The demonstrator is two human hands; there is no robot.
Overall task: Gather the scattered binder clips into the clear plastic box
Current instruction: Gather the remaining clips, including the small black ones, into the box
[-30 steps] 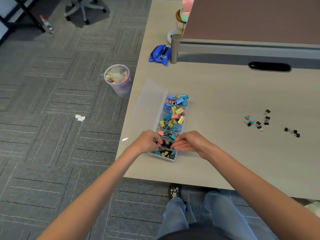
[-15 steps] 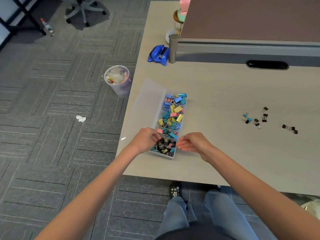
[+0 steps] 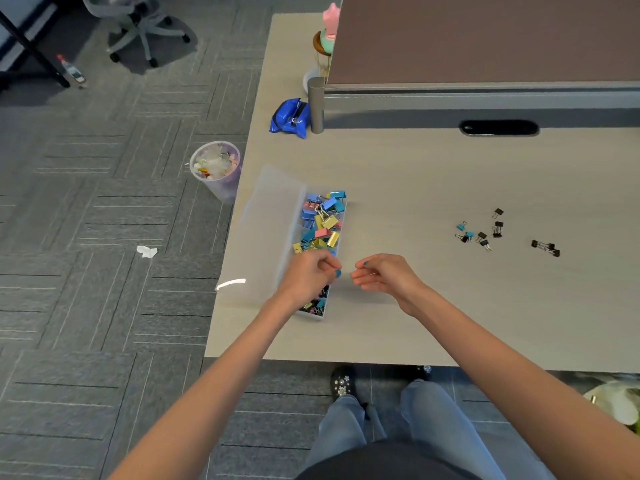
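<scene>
The clear plastic box [image 3: 343, 216] lies near the table's left edge, its lid [image 3: 270, 230] folded open to the left. Several colourful binder clips [image 3: 323, 223] fill it, with dark ones at the near end. My left hand [image 3: 308, 275] hovers over the box's near half with its fingers curled; whether it holds a clip is hidden. My right hand [image 3: 384, 275] is just right of the box, thumb and fingers pinched together, with nothing clearly in them. A group of small scattered clips [image 3: 479, 233] lies on the table to the right, and two black clips [image 3: 545, 247] lie farther right.
A blue pouch [image 3: 290, 117] lies by the post of a brown desk partition [image 3: 485, 46] at the back. A cable slot [image 3: 498, 128] is cut into the tabletop. A full waste bin [image 3: 216, 168] stands on the carpet left of the table. The table's front edge [image 3: 346, 360] is near my legs.
Both hands were together over the box's near end. They have parted: the right hand has moved right, off the box, and the left stays above it.
</scene>
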